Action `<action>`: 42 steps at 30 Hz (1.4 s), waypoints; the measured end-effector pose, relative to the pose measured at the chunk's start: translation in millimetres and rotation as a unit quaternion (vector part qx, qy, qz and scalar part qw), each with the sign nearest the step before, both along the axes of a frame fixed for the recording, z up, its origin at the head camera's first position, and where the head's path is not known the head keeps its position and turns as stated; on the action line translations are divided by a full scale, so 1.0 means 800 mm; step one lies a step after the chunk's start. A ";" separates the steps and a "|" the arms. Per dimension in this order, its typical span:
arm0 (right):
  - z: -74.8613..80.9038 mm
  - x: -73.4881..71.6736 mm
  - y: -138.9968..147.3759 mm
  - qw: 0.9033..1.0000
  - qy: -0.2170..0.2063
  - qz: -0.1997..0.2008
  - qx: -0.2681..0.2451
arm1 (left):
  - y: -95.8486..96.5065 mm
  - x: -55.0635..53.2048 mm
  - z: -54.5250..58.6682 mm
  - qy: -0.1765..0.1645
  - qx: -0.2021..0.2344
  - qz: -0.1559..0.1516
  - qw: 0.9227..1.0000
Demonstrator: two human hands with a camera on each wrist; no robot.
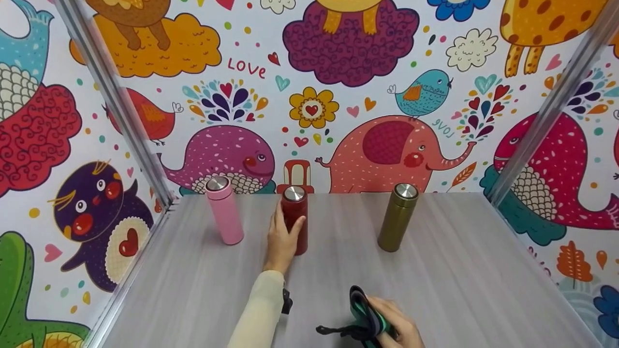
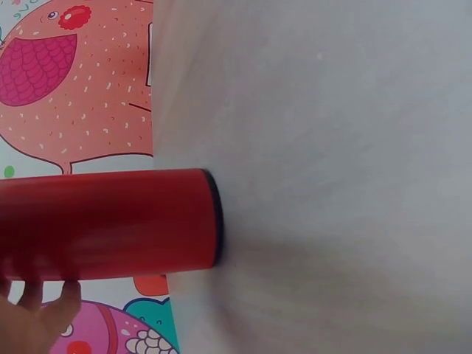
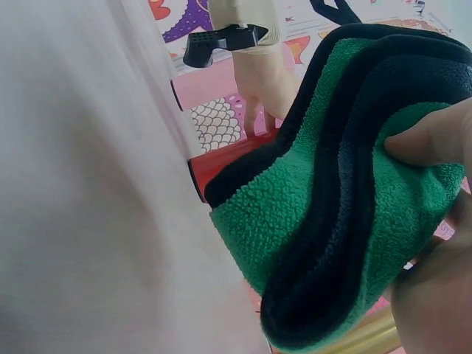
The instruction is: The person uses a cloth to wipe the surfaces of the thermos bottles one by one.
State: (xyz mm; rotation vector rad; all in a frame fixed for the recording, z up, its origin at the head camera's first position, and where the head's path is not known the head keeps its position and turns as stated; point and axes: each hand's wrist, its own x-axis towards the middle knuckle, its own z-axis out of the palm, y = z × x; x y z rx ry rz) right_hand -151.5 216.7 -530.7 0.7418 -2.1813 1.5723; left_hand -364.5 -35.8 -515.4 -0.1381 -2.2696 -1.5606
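A red vacuum flask (image 1: 301, 237) with a steel lid stands upright on the grey table. My left hand (image 1: 282, 239) grips its side, thumb and fingers curled round the upper body. In the left wrist view the fingers (image 2: 70, 299) touch the flask (image 2: 118, 221) near the left edge, and the rest of the hand is out of frame. My right hand (image 1: 399, 321) pinches a folded green cloth (image 1: 362, 314) with dark edging, near the table's front. The right wrist view shows the thumb pressed on the layered cloth (image 3: 273, 210), and a black strap hangs from it.
To the left stands a pink flask (image 1: 227, 220), and to the right an olive-green flask (image 1: 396, 224), both upright. Printed cartoon walls enclose the table (image 1: 449, 270) at the back and sides. Metal posts (image 1: 541, 104) rise at its back corners.
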 end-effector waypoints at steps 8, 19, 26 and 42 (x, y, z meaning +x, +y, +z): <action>0.008 0.000 0.007 1.000 -0.012 -0.022 -0.002 | -0.009 -0.001 0.009 0.011 0.000 -0.021 1.000; 0.018 -0.012 0.021 0.999 0.027 -0.031 0.005 | -0.001 0.070 0.021 0.045 0.004 0.015 0.999; 0.026 -0.014 0.030 0.998 0.030 -0.051 0.034 | -0.002 0.163 0.009 0.000 0.006 -0.024 1.000; 0.020 -0.015 0.033 0.995 0.042 -0.087 0.006 | -0.004 0.218 0.002 -0.112 0.044 0.017 0.993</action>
